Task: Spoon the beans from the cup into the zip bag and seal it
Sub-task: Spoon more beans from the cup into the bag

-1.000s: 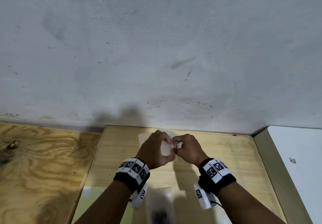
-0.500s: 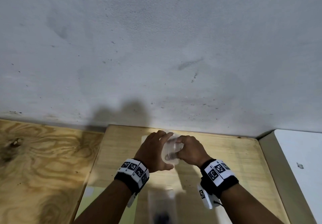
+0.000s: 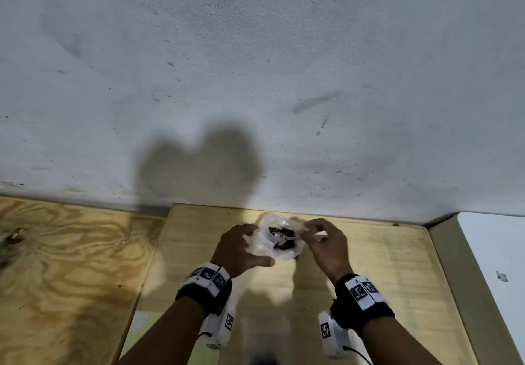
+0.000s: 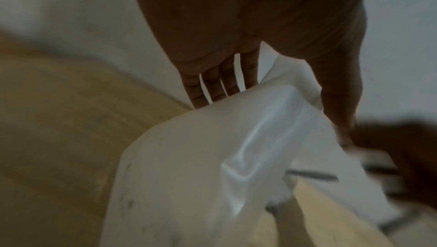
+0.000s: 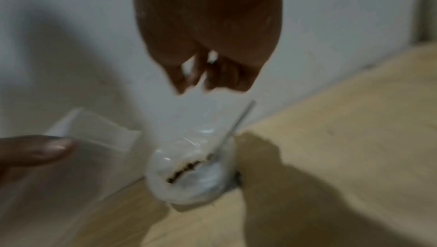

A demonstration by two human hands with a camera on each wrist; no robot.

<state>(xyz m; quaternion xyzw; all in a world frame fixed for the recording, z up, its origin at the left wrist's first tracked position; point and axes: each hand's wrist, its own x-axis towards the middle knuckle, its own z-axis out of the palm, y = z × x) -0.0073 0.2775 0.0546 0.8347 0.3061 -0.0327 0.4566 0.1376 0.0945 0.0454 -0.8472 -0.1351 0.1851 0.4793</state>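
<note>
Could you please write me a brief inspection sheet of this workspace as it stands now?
Surface: light wooden board against a grey wall.
Job's things: clear cup holding dark beans; spoon in the cup; zip bag.
Clutter: nothing seen.
Hands: left hand holds the bag by the cup; right hand pinches the spoon handle.
Cables: thin black lead from the right wrist unit.
Surroundings: darker plywood on the left, white panel on the right.
</note>
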